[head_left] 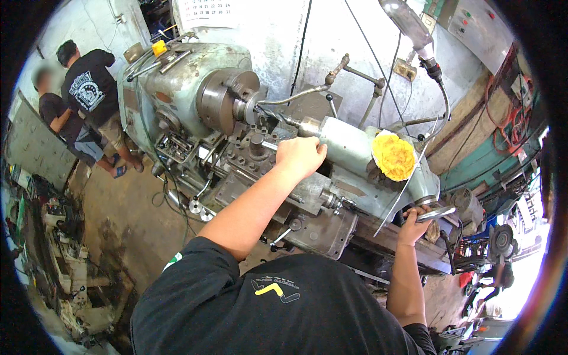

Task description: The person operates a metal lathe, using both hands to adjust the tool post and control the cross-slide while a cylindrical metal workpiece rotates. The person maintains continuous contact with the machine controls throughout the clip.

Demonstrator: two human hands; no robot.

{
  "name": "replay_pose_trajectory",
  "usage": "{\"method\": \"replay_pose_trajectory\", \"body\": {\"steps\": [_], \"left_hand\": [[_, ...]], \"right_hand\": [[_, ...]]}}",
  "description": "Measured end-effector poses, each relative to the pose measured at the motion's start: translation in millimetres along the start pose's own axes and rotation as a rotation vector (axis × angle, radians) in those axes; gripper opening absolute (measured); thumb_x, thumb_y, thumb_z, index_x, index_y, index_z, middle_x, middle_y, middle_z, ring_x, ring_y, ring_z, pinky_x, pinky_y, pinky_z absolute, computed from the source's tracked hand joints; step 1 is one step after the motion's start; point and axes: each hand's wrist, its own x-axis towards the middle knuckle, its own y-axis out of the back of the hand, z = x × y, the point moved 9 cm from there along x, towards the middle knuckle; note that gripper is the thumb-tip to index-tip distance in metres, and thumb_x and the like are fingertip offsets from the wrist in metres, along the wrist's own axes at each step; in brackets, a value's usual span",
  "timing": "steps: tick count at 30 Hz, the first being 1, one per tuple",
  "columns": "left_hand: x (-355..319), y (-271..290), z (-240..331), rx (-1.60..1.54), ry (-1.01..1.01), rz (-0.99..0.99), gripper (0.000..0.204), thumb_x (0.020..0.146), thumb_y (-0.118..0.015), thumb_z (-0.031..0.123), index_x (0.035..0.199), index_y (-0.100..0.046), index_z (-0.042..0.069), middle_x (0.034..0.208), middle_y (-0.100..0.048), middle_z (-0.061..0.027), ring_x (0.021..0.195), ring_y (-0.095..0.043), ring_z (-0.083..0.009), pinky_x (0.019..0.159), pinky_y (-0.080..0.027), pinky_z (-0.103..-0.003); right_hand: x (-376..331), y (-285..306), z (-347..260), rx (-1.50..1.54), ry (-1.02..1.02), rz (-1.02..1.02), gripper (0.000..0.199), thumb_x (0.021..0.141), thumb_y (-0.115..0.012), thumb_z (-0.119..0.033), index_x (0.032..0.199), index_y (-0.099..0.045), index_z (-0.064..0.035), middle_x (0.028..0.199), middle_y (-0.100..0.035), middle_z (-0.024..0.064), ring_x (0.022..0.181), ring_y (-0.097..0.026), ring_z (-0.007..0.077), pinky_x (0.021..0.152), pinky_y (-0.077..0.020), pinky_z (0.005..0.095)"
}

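Observation:
A grey-green metal lathe [195, 77] stands in front of me, with its round chuck [222, 100] at the left. My left hand [300, 156] rests closed on the front end of the pale tailstock [355, 148], next to the tool post [255, 145]. At the tailstock's right end my right hand [414, 222] grips the rim of its shiny handwheel [436, 213]. A crumpled yellow cloth [393, 155] lies on top of the tailstock. A thin coolant pipe [293, 96] curves toward the chuck.
Two people in dark shirts [89, 89] stand at the far left beyond the lathe's headstock. A work lamp [408, 23] hangs over the tailstock. Cluttered shelves [59, 236] line the left, a stained concrete floor [118, 225] lies below, and orange cables [503, 118] hang at the right.

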Motion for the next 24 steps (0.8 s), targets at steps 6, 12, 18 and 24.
{"method": "replay_pose_trajectory", "body": {"steps": [6, 12, 18, 24], "left_hand": [[5, 4, 0, -0.016, -0.015, 0.016, 0.043, 0.101, -0.053, 0.048, 0.093, -0.073, 0.011, 0.092, -0.076, -0.0162, 0.090, -0.073, -0.0383, 0.082, -0.057, -0.051], [5, 3, -1, -0.033, -0.017, 0.015, 0.044, 0.101, -0.053, 0.048, 0.092, -0.073, 0.010, 0.092, -0.076, -0.0162, 0.090, -0.073, -0.0384, 0.082, -0.057, -0.051], [6, 2, -1, -0.017, -0.018, 0.012, 0.045, 0.101, -0.053, 0.048, 0.091, -0.073, 0.009, 0.091, -0.076, -0.0164, 0.089, -0.073, -0.0386, 0.083, -0.057, -0.052], [4, 3, 0, -0.012, -0.033, 0.045, 0.044, 0.101, -0.052, 0.047, 0.091, -0.073, 0.010, 0.090, -0.076, -0.0163, 0.088, -0.074, -0.0382, 0.082, -0.057, -0.052]], "right_hand": [[6, -3, 6, -0.003, -0.016, 0.031, 0.034, 0.095, -0.056, 0.003, 0.127, -0.047, -0.0017, 0.085, -0.061, 0.0067, 0.070, -0.061, 0.0156, 0.065, -0.0521, 0.0279], [6, -1, 10, 0.026, -0.003, 0.045, 0.033, 0.095, -0.057, 0.003, 0.126, -0.046, -0.0007, 0.085, -0.062, 0.0075, 0.069, -0.061, 0.0160, 0.066, -0.0534, 0.0293], [10, 2, 21, 0.020, -0.007, 0.031, 0.033, 0.095, -0.057, 0.004, 0.125, -0.045, 0.0004, 0.084, -0.062, 0.0084, 0.070, -0.061, 0.0163, 0.068, -0.0540, 0.0307], [4, 2, 42, -0.078, 0.096, -0.078, 0.033, 0.095, -0.059, 0.001, 0.125, -0.045, -0.0012, 0.086, -0.060, 0.0070, 0.074, -0.059, 0.0157, 0.070, -0.0523, 0.0290]]}}
